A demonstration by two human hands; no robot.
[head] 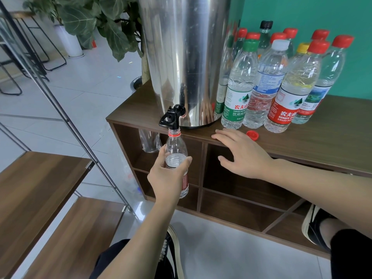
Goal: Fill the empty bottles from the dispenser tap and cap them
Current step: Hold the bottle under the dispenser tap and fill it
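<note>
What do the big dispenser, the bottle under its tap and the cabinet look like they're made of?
Dispenser: polished metal, likely stainless steel; it mirrors the room. Bottle gripped by the left hand: thin clear plastic, see-through. Cabinet: wood-grain surface, matte brown, possibly laminate.

Leafy plant (104,23), black stools (38,51)

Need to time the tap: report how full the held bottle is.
Partly full: the bottle, held by the left hand, shows its waterline just above the fingers.

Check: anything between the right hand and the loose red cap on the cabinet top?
Head view: nothing; only bare wooden cabinet top separates the right hand from the red cap.
</note>
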